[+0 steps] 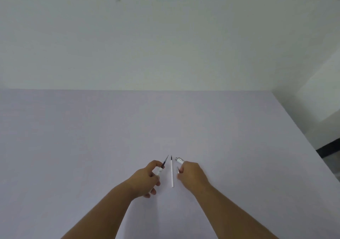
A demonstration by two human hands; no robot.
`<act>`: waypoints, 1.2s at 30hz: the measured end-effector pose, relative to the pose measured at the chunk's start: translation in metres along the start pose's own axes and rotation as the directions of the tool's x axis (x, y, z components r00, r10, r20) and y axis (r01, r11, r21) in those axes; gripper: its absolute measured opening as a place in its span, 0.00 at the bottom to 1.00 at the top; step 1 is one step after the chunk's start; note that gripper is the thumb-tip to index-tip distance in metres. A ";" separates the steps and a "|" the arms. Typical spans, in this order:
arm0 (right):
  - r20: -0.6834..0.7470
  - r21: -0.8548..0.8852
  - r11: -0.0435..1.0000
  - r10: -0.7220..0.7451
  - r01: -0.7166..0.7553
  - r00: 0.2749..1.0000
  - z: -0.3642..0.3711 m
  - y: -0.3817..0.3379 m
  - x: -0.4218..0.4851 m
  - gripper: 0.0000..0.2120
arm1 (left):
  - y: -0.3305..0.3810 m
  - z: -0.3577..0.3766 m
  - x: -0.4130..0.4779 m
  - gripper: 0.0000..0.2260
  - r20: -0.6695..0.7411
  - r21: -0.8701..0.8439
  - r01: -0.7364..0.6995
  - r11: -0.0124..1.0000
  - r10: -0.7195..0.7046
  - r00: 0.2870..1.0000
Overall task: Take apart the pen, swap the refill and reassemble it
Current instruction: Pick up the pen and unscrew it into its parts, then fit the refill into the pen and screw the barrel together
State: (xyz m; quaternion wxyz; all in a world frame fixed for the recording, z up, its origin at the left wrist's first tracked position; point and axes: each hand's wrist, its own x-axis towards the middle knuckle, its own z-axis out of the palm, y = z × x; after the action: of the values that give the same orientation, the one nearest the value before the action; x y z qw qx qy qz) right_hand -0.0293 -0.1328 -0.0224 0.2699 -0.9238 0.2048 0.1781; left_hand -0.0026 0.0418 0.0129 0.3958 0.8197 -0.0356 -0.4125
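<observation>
My left hand grips a white pen barrel, and a dark refill sticks out of its far end, pointing away from me. A second refill, white with a dark tip, lies flat on the table between my hands, not touched by either. My right hand pinches a small silver tip cone between its fingertips. A white pen cap with a metal end lies just beyond that hand's knuckles, partly hidden by them.
The work surface is a pale lavender table that runs to a white wall at the back. Its right edge slopes away at the right, with dark floor beyond it.
</observation>
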 end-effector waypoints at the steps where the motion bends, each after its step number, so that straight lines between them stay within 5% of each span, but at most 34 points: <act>1: 0.003 0.002 1.000 0.003 -0.003 1.000 0.001 0.001 0.002 0.04 | -0.001 0.000 0.001 0.14 0.002 0.003 0.001 1.000 -0.001 1.000; 4: 0.007 0.022 1.000 0.020 -0.020 1.000 -0.001 0.000 0.004 0.07 | -0.001 0.001 0.005 0.15 0.011 0.020 -0.004 1.000 0.003 1.000; 7: -0.027 0.226 0.974 0.039 -0.032 0.999 -0.010 -0.003 0.004 0.10 | 0.002 0.002 0.007 0.15 0.022 0.024 -0.008 1.000 0.008 1.000; 10: 0.106 0.566 0.819 0.040 -0.093 0.994 -0.019 -0.010 0.003 0.12 | 0.007 0.004 0.010 0.15 0.039 0.030 -0.020 0.999 0.019 0.999; 12: 0.193 0.633 0.763 0.009 -0.132 0.981 -0.022 -0.012 0.004 0.10 | 0.011 0.006 0.012 0.15 0.050 0.030 -0.035 0.999 0.034 0.998; 17: 0.070 0.840 0.521 0.176 -0.153 0.982 -0.036 -0.010 0.019 0.10 | 0.010 0.006 0.012 0.14 0.056 0.023 -0.045 0.999 0.043 0.997; 19: -0.041 0.753 0.640 0.274 -0.150 0.961 -0.041 0.005 0.028 0.13 | 0.006 0.005 0.012 0.14 0.044 0.024 -0.034 0.999 0.033 0.998; 21: -0.084 0.470 0.860 0.270 -0.201 0.959 -0.038 0.021 0.031 0.15 | 0.002 0.005 0.012 0.13 0.019 0.021 -0.023 1.000 0.023 1.000; 23: -0.065 0.238 0.942 0.259 -0.237 0.964 -0.032 0.030 0.029 0.17 | 0.000 0.006 0.013 0.12 -0.007 0.024 -0.018 1.000 0.018 1.000; 36: -0.122 0.209 0.947 0.272 -0.244 0.954 -0.021 0.031 0.026 0.25 | -0.008 0.007 0.015 0.09 -0.056 0.017 -0.016 1.000 0.017 0.998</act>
State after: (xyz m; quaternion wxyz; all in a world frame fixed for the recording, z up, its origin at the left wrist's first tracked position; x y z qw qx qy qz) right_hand -0.0175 -0.1766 -0.0302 0.3157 -0.8694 0.3600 0.1216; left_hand -0.0005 0.0371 -0.0046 0.3930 0.8339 -0.0346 -0.3859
